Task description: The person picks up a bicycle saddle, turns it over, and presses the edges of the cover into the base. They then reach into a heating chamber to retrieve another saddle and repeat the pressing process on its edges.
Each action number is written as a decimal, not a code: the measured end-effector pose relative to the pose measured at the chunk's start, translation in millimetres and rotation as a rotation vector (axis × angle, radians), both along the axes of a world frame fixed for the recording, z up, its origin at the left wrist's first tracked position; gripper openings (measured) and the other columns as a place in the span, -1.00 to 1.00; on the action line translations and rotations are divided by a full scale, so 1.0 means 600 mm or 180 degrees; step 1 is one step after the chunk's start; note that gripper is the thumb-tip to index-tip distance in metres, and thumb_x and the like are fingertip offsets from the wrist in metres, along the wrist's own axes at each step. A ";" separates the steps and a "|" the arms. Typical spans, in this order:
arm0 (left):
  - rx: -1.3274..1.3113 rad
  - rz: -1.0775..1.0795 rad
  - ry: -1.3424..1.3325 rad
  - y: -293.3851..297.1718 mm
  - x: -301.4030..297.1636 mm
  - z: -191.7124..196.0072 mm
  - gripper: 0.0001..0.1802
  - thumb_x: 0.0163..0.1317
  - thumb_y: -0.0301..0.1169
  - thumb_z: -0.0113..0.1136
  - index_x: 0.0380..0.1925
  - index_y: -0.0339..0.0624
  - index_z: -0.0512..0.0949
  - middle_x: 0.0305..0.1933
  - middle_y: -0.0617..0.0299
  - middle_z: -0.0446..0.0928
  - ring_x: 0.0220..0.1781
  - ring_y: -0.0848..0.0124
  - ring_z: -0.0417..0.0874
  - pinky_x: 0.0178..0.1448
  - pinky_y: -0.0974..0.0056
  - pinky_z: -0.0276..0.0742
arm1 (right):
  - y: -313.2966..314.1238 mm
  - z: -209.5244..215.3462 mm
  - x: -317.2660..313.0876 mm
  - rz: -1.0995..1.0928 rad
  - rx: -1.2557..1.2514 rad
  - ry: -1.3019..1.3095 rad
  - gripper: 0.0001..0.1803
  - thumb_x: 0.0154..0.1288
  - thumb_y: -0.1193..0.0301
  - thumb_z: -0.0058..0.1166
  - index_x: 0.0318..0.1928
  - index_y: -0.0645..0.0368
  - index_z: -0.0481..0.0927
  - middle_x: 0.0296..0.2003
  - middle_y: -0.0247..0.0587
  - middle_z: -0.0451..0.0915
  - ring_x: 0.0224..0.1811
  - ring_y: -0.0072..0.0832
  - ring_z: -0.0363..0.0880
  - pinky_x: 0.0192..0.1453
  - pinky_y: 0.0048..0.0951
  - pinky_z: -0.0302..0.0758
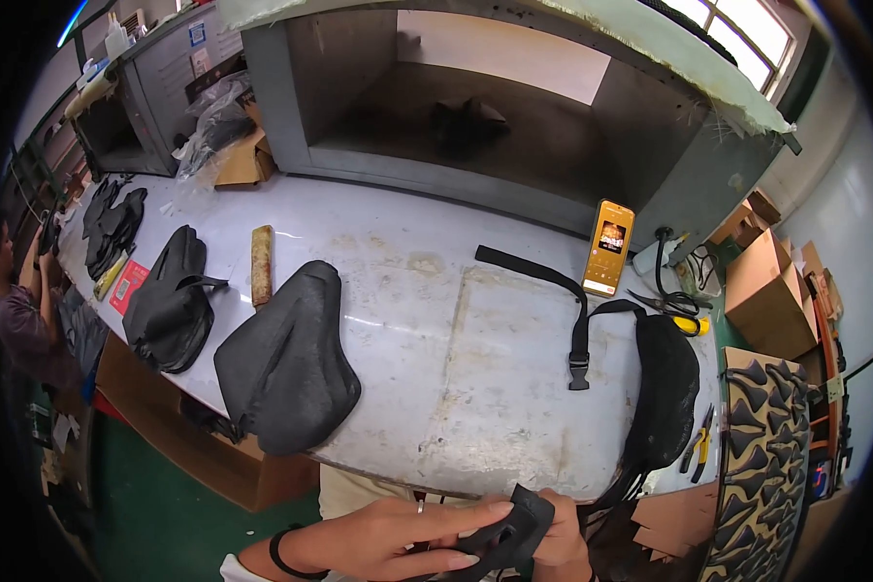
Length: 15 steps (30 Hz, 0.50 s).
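Observation:
Near the lower edge, in front of the table, my left hand [412, 536] pinches a black, leather-like piece [516, 529] between thumb and fingers. My right hand [561, 535] is closed on the other side of the same piece, whose lower part runs out of view. On the table ahead and to the left lies a large black saddle-shaped cover [296, 364]. Another folded black cover [173, 301] is farther left. To the right of my hands rests a black waist bag [664, 393], its strap ending in a buckle [579, 373].
A grey metal cabinet [354, 160] spans the table's back. A phone [608, 247] stands upright near scissors [655, 303] and a yellow-ended tool [691, 326]. Pliers [704, 446] lie at the right edge. Beyond is a rack of saddle-shaped pieces [761, 456]. Another person [34, 320] is at far left.

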<state>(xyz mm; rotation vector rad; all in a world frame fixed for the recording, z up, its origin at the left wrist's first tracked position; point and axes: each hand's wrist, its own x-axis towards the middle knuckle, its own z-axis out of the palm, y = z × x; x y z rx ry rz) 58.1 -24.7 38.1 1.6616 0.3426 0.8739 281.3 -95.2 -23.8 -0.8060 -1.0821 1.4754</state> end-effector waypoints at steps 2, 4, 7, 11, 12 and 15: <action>-0.0594 -0.0294 -0.0056 0.002 -0.001 0.005 -0.43 0.23 -0.51 0.27 0.27 -0.31 0.41 -0.43 0.17 0.58 -0.61 0.51 0.51 -0.51 0.43 0.35 | 0.010 0.000 0.003 -0.0057 -0.0131 -0.0163 -0.78 0.19 0.53 0.18 -0.26 0.52 0.64 -0.35 0.08 0.68 -0.35 -0.33 0.69 -0.23 -0.38 0.60; -0.0603 -0.0354 -0.0021 0.006 -0.003 0.004 -0.44 0.24 -0.50 0.26 0.27 -0.31 0.42 -0.42 0.18 0.58 -0.59 0.53 0.51 -0.50 0.43 0.34 | 0.020 0.016 -0.007 -0.0077 -0.0251 -0.0312 -0.75 0.24 0.47 0.17 -0.27 0.53 0.63 -0.36 0.08 0.68 -0.39 -0.32 0.69 -0.27 -0.39 0.60; -0.0627 -0.0439 -0.0084 0.007 -0.002 0.004 -0.46 0.26 -0.49 0.24 0.26 -0.30 0.42 -0.41 0.21 0.57 -0.54 0.54 0.51 -0.47 0.43 0.34 | 0.020 0.033 -0.020 -0.0414 -0.1190 0.0503 -0.65 0.31 0.34 0.15 -0.37 0.49 0.62 -0.40 0.05 0.67 -0.46 -0.31 0.67 -0.32 -0.42 0.59; -0.0653 -0.0530 -0.0131 0.007 -0.001 0.009 -0.50 0.28 -0.48 0.22 0.24 -0.29 0.45 -0.38 0.20 0.57 -0.48 0.53 0.50 -0.41 0.41 0.35 | 0.008 0.001 0.000 0.0374 -0.0444 0.0964 -0.57 0.27 0.28 0.17 -0.16 0.53 0.56 -0.17 0.26 0.63 -0.16 -0.11 0.67 -0.05 -0.16 0.58; -0.0562 -0.0558 -0.0102 0.007 -0.005 0.007 -0.51 0.29 -0.48 0.22 0.22 -0.29 0.47 -0.38 0.20 0.57 -0.49 0.53 0.50 -0.42 0.41 0.35 | 0.009 0.002 -0.004 0.0420 -0.0495 0.0993 -0.51 0.22 0.25 0.22 -0.12 0.56 0.56 -0.12 0.30 0.62 -0.13 -0.06 0.67 -0.02 -0.14 0.57; -0.0601 -0.0420 -0.0236 0.005 -0.007 -0.001 -0.54 0.29 -0.47 0.23 0.20 -0.28 0.50 -0.44 0.21 0.56 -0.53 0.54 0.46 -0.44 0.40 0.32 | 0.021 0.009 -0.002 0.0329 -0.0223 0.0718 -0.60 0.26 0.31 0.20 -0.16 0.53 0.61 -0.12 0.31 0.62 -0.13 -0.05 0.67 -0.06 -0.15 0.58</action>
